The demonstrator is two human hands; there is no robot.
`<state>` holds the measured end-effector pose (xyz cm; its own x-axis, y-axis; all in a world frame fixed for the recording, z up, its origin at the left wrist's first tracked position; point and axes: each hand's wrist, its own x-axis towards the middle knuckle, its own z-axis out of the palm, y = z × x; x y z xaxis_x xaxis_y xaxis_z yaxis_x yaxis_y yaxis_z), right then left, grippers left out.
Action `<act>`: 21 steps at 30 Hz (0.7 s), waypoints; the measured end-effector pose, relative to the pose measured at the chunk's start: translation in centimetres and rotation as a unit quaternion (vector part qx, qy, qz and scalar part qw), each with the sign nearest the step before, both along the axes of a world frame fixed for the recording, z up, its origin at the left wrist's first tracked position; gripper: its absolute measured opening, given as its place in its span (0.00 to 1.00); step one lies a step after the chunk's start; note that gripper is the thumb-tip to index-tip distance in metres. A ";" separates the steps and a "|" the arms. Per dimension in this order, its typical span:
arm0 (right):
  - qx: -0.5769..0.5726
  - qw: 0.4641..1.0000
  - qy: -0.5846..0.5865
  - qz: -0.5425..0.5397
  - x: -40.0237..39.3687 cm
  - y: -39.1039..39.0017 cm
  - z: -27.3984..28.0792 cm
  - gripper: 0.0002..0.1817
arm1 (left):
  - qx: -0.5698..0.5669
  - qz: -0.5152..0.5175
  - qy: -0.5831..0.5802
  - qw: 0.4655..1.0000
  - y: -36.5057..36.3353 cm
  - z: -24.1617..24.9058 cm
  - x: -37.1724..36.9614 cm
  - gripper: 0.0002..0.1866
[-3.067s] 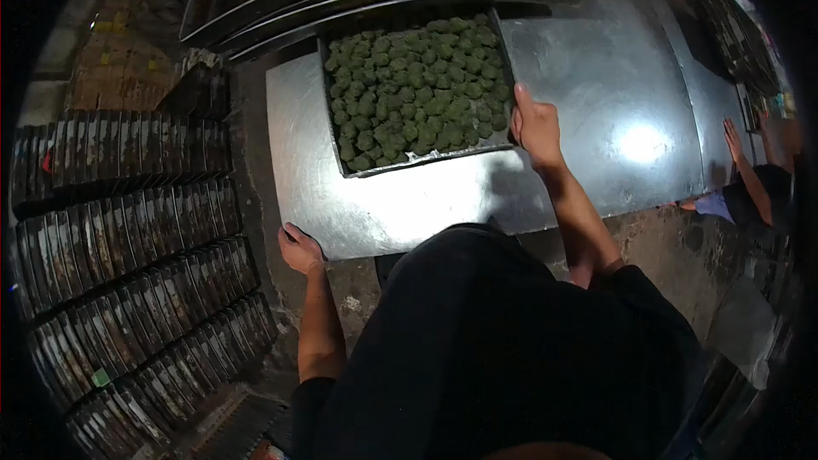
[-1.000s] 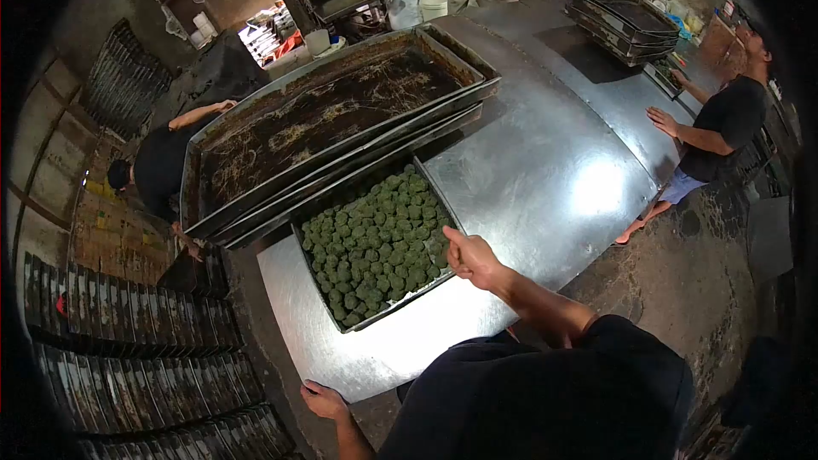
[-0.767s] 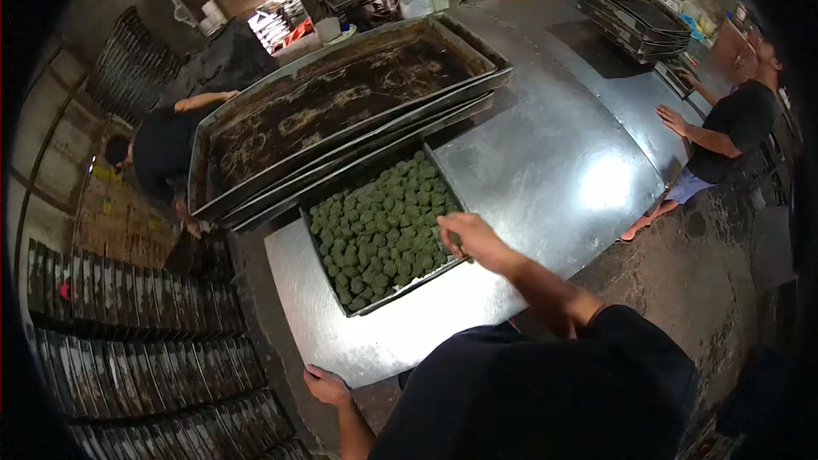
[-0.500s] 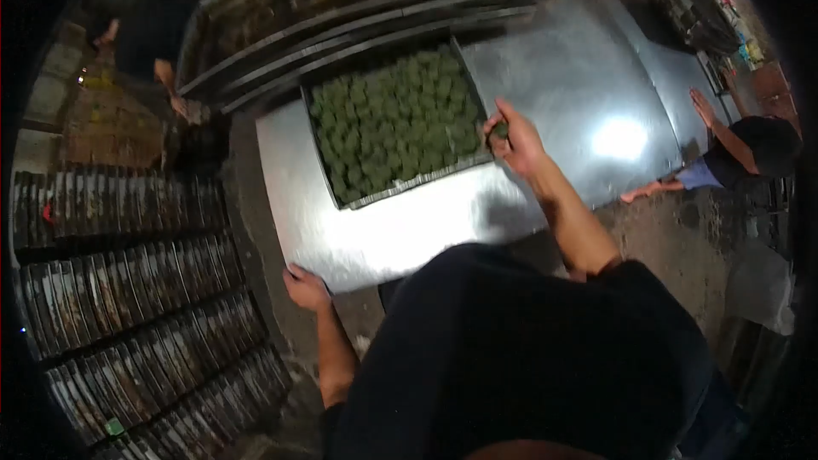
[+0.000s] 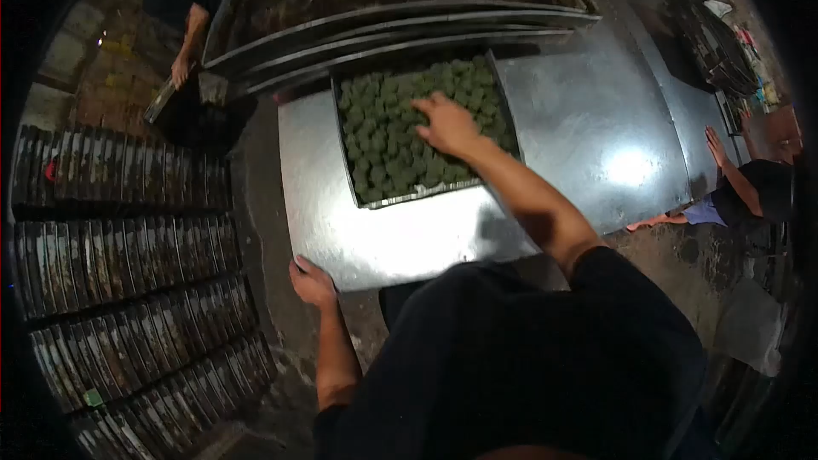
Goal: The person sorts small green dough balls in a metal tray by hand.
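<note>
A square metal tray [image 5: 426,192] full of small green lumps [image 5: 379,132] lies on a shiny metal table [image 5: 400,243]. Over the upper middle of the lumps is my right hand [image 5: 447,125], fingers spread and pointing left, at or just above their tops. Nothing shows in its fingers, though the palm side is hidden. My left hand [image 5: 313,281] rests at the table's near left corner, thumb and fingers apart at the edge, holding nothing.
Large stacked trays [image 5: 400,21] stand behind the green lumps. Racks of upright dark trays [image 5: 128,255] fill the left side. One person's hand [image 5: 181,71] is at the upper left near a flat piece; another person's hand [image 5: 716,145] is at the table's right.
My right hand has moved left from the tray's right edge to over the lumps, and its curled fingers have opened. The view has shifted slightly. The co-worker at upper left has moved.
</note>
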<state>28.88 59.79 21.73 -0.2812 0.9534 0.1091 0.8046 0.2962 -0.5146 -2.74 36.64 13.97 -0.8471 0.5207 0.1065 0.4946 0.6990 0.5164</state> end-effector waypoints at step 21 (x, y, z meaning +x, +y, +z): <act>-0.294 0.706 0.627 -0.151 6.7 -3.9 4.2 0.17 | 0.029 -0.020 0.031 0.999 -0.4 -1.5 -0.8 0.27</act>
